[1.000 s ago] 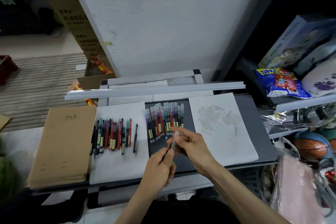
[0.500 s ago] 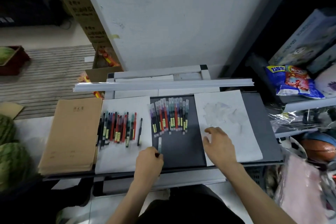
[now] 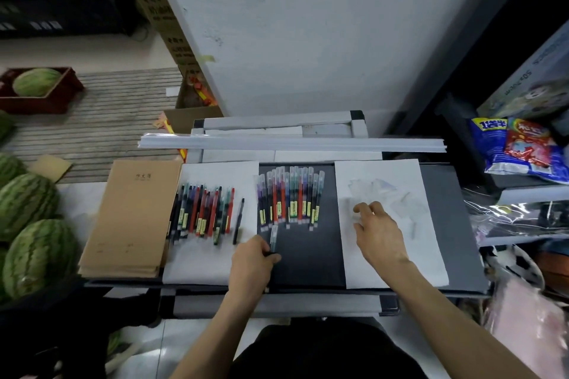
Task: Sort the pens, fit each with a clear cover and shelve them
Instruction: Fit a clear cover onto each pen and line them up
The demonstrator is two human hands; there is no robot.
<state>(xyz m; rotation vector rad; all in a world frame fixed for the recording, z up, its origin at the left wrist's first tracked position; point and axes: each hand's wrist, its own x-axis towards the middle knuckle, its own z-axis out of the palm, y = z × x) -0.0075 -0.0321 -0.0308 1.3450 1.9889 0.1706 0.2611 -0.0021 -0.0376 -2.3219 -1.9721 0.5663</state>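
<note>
Clear plastic sheathes the upper part of a slim dark-barrelled pen [image 3: 273, 238], which points up the frame at centre, its tip just below the left end of a row of covered pens. The left hand [image 3: 251, 261] pinches the pen's lower dark end between thumb and curled fingers; whether the pen rests on the surface cannot be told. The row of purple, red, green and blue pens in clear covers [image 3: 289, 197] lies side by side on the dark grey bench [image 3: 308, 258], each with a small yellow label.

The right hand [image 3: 380, 232] hangs over a white paper sheet [image 3: 400, 268] at right of centre, fingers loosely spread and gently bent, tips at the paper, near a faint scatter of loose clear covers [image 3: 385, 191].

Left of centre, a second white sheet [image 3: 209, 264] carries a crowded row of uncovered red, black and blue pens [image 3: 203, 212], with one black pen [image 3: 238, 220] lying apart at their right. Just beside that sheet sits a stack of brown paper notebooks [image 3: 132, 218].

Across the bench's far edge runs a long bundle of white strips [image 3: 292, 143]. Behind rises a white wall [image 3: 308, 40]. Striped green watermelons [image 3: 27, 203] fill the left edge, one more in a red crate [image 3: 43, 101] at upper left on a slatted floor mat [image 3: 107, 120]. Blue and red snack bags [image 3: 517, 144] sit on shelving at the right.
</note>
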